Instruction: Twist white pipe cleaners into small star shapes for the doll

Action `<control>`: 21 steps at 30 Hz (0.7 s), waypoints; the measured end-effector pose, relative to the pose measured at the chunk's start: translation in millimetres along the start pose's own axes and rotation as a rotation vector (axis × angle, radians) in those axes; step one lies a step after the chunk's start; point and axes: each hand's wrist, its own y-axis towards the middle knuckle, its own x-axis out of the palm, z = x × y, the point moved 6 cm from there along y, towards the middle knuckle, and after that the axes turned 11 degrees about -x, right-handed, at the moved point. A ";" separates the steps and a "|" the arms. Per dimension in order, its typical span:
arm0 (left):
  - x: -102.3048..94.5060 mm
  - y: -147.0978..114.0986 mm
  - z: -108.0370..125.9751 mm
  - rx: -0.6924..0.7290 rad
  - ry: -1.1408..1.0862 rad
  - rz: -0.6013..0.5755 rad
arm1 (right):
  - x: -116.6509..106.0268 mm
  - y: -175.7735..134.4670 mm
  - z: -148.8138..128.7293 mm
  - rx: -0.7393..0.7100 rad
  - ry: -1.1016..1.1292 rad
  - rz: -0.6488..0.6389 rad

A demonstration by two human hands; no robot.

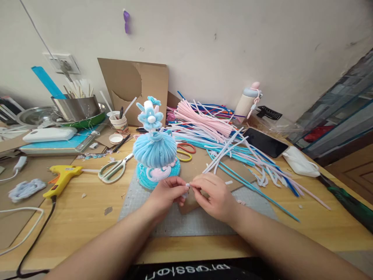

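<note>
Left hand [169, 191] and right hand [215, 195]: fingertips pinching small white piece [187, 185] between them, above cutting mat [186, 226]. Blue fuzzy ornament [154, 149] just beyond left hand; loose white stems [223, 151] beyond right. Step, apparently: shaping piece by fingertip; next move likely calls for steady left pinch, fine right-hand twist.

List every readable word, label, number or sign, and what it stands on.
"ssion", perhaps: white lettering on the black item at the bottom edge, partly cut off; the rest unclear.
Yellow glue gun: markings too small to read.
Paper cup: print too blurred.
</note>
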 end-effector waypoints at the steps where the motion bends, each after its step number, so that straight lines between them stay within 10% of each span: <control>1: -0.7 0.4 0.4 0.010 -0.026 0.007 | 0.3 -0.5 0.5 0.009 0.044 0.007; 13: -3.2 -0.4 2.8 0.071 -0.118 0.056 | 6.5 -4.9 2.2 0.136 0.292 0.096; 21: -1.5 6.2 1.6 0.123 -0.120 0.082 | 24.7 -16.7 30.4 0.632 0.719 0.181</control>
